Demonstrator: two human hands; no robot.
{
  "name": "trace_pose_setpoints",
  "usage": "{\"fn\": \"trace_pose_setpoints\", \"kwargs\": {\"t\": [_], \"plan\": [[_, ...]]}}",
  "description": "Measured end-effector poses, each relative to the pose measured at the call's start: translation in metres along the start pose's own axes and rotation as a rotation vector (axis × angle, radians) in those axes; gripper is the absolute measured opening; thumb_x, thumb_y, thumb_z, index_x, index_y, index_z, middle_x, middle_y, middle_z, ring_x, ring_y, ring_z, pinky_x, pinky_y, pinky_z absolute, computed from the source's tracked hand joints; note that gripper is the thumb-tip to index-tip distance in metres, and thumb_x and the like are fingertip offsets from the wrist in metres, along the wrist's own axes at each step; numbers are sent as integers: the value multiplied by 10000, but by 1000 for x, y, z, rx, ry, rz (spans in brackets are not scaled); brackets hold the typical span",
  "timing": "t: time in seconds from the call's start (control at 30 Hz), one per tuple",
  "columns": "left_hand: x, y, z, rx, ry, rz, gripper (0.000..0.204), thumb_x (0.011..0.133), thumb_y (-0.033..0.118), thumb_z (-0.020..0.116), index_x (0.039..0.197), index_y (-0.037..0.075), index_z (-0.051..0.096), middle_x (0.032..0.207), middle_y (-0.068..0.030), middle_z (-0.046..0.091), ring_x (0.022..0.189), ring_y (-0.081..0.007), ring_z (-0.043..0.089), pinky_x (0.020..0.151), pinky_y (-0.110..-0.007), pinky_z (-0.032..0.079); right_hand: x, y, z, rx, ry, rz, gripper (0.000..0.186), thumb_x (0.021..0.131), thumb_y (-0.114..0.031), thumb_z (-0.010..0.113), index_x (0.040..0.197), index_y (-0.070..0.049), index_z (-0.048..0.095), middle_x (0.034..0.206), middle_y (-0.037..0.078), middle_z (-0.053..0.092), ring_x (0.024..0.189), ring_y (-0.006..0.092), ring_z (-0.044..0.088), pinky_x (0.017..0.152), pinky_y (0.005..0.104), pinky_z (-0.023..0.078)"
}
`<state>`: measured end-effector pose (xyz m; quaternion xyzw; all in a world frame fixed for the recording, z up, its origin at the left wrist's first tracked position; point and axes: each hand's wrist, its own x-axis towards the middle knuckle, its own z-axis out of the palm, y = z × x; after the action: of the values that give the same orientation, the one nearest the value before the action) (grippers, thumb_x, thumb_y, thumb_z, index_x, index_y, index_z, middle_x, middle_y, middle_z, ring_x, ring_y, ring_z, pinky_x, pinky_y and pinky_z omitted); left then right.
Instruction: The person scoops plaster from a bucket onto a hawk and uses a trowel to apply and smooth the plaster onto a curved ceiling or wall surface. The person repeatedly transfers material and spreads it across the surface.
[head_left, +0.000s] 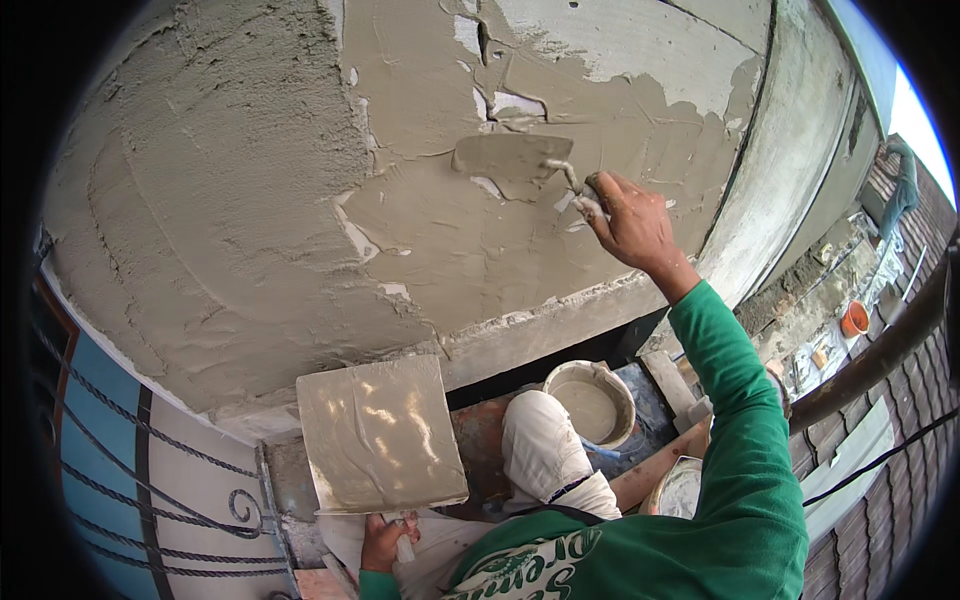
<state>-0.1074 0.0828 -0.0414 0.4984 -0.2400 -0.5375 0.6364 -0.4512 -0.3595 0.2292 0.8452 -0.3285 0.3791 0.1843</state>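
Note:
My right hand (633, 222) is closed round the handle of a trowel (510, 163), arm stretched out to the wall. The mortar-coated blade lies against the wall (460, 250), which carries wet grey mortar with a few pale bare patches. At the lower left my left hand (390, 541) grips the handle of a square plasterer's hawk (383, 432) from below. A thin, shiny layer of mortar covers the hawk's top. To the left, the mortar on the wall looks thicker and rougher.
A bucket of grey mortar (590, 405) stands beside my knee, and a second bucket (678, 490) is partly behind my right arm. Twisted iron railings (165, 500) run along the lower left. On the right are a tiled roof (890, 470), a dark pipe (870, 345) and an orange container (855, 319).

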Motion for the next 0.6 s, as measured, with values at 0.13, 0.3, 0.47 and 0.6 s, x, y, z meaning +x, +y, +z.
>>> {"fn": "trace_pose_setpoints", "kwargs": {"t": [0.13, 0.3, 0.47, 0.6], "plan": [[4, 9, 10, 42, -18, -11, 269, 872, -21, 672, 1135, -60, 630, 926, -128, 659, 696, -235, 637, 628, -387, 552, -10, 5, 24, -60, 9, 3, 275, 996, -340, 696, 1103, -97, 623, 915, 129, 661, 827, 392, 698, 691, 495, 545], [-1, 12, 11, 78, -54, -20, 261, 874, -25, 668, 1129, -59, 631, 924, -122, 655, 705, -235, 641, 632, -385, 554, 7, 60, 10, -90, 250, 153, 267, 1015, -347, 689, 1103, -100, 638, 923, 117, 698, 837, 380, 710, 699, 478, 551], [-1, 7, 10, 36, -20, -13, 228, 871, -23, 677, 1093, -55, 636, 918, -120, 653, 708, -230, 643, 628, -380, 556, 20, 82, -7, -132, 402, 258, 269, 1024, -350, 686, 1109, -97, 647, 957, 123, 735, 864, 368, 726, 703, 486, 549], [5, 6, 10, 24, -25, -28, 215, 873, -30, 674, 1083, -50, 635, 916, -116, 649, 708, -229, 642, 624, -381, 556, 28, 65, -20, -148, 421, 260, 259, 1012, -342, 700, 1100, -104, 647, 955, 105, 720, 853, 352, 724, 696, 473, 550]]}}
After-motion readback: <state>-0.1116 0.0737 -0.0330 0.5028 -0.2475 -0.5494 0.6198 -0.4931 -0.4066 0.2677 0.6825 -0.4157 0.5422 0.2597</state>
